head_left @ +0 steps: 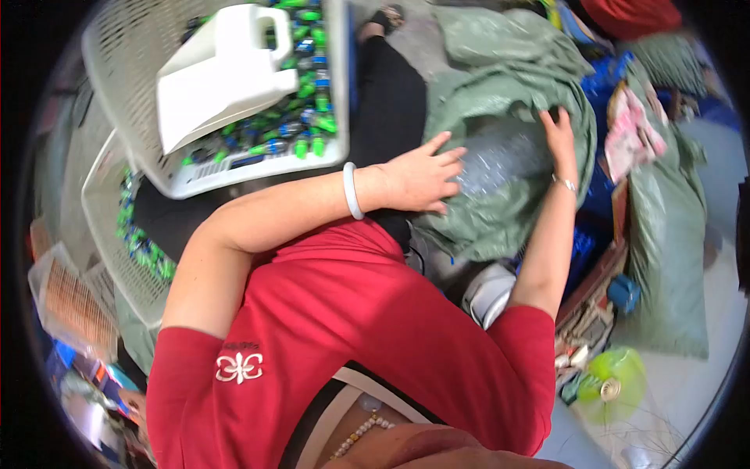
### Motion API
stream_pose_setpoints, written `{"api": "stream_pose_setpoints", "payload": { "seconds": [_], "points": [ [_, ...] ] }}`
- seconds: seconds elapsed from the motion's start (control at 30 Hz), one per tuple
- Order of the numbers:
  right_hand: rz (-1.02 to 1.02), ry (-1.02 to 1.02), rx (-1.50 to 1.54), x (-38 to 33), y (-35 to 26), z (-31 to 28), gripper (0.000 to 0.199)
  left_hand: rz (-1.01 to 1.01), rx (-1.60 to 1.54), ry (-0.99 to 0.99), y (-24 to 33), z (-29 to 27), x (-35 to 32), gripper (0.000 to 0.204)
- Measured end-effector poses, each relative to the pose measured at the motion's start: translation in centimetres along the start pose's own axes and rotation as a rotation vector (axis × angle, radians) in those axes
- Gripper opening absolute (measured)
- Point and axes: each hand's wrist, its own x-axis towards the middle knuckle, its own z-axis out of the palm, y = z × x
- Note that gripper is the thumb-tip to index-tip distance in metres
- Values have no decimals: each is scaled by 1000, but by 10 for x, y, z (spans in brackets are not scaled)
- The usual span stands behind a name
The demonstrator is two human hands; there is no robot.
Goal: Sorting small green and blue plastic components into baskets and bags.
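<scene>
In front of me a green woven sack (500, 234) lies with its mouth spread, and crinkled clear plastic (508, 156) shows inside. My left hand (422, 176) rests at the sack's left rim, its fingers stretched out and apart. On the opposite side, my right hand (559, 137) is at the right rim, with its visible fingers apart and the others hidden. Left of the sack, a white basket (340, 94) holds many small green, blue and clear pieces. A white plastic jug cut into a scoop (226, 86) lies on top of them.
A second white basket (109, 227) with similar small pieces stands lower left. Another green sack (668, 242) lies at the right, near a pink-and-white cloth (634, 133). A bright green round thing (617, 379) sits lower right. My leg (387, 102) stretches between basket and sack.
</scene>
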Motion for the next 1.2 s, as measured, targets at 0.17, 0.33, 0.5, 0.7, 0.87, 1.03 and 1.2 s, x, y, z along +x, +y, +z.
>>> {"api": "stream_pose_setpoints", "payload": {
  "seconds": [0.17,0.33,0.5,0.7,0.87,1.03,1.2],
  "points": [
    [-154,0,77,-88,-45,12,28,-417,-21,615,-44,-62,-103,39],
    [-111,-21,477,-157,-106,50,16,-1026,510,792,-83,-91,-242,43],
    [-181,-440,958,-186,-218,102,20,-1006,68,560,-80,-64,-275,29],
    [-254,-557,995,-186,-291,138,36,-750,-68,612,-57,-72,-263,9],
    [76,-720,1284,-182,-303,127,38,-505,-73,398,2,-109,-260,13],
    [121,-666,1354,-200,-281,129,33,-361,-118,307,34,-134,-242,21],
    [117,2,1172,-229,-200,64,31,-175,48,513,33,-151,-194,29]
  ]
}}
